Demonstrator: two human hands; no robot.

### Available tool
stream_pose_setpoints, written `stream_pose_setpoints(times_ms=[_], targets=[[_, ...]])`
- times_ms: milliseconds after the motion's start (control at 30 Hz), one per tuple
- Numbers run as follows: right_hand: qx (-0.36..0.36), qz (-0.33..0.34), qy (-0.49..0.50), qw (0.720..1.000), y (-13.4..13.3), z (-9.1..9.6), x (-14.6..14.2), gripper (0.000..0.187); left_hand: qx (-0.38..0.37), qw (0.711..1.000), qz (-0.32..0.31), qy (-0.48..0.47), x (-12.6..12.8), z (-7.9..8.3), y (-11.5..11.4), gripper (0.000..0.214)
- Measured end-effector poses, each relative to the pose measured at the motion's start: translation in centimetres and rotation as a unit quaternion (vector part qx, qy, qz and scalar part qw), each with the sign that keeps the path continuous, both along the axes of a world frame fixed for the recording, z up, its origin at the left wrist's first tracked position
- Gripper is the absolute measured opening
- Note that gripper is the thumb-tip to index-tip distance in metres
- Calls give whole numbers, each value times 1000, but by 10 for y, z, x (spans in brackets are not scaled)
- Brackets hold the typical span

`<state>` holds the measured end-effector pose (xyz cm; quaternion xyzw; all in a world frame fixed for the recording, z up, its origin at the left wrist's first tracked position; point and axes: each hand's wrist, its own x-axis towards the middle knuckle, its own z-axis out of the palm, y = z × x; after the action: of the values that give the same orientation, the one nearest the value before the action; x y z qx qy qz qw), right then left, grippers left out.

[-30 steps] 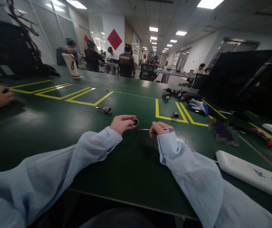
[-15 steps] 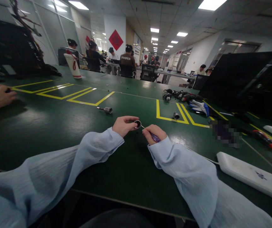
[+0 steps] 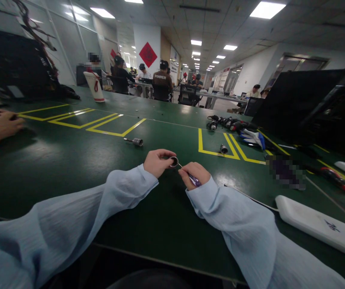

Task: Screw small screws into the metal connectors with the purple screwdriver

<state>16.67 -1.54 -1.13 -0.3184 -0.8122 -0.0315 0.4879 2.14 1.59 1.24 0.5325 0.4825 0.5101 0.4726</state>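
Pinched between the thumb and fingers of my left hand (image 3: 159, 162) is a small metal ring (image 3: 174, 161), its round opening turned towards me. My right hand (image 3: 195, 175) grips a screwdriver with a purple handle (image 3: 194, 180). The thin metal shaft (image 3: 180, 165) points left and its tip is at the ring's edge; whether it goes inside I cannot tell. Beyond my left hand a metal socket-like part with a thin shank (image 3: 137, 141) lies on the green table (image 3: 160, 224). A short metal cylinder part (image 3: 223, 149) rests within yellow tape lines on the right.
A white power bank (image 3: 317, 224) with a cable lies right of my right sleeve. Farther right are a red-and-black screwdriver (image 3: 337, 179), blue-and-white gloves (image 3: 252, 138) and dark tools (image 3: 220, 122). A paper cup (image 3: 94, 86) stands at back left. Another person's hand (image 3: 2, 125) is at the left edge.
My hands stay almost in place; the screwdriver and my right hand have shifted slightly left. The view has tilted a little, so the scene sits slightly lower.
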Motion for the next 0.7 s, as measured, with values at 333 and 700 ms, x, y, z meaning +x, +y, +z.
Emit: stream_pose_setpoints(times_ms=[333, 700], targets=[[-10, -7, 23, 1000, 1, -2, 1, 16, -13, 1000, -19, -20, 0, 2, -1, 22], [-15, 0, 36, 999, 1, -2, 1, 17, -16, 999, -20, -43, -1, 1, 1, 24]])
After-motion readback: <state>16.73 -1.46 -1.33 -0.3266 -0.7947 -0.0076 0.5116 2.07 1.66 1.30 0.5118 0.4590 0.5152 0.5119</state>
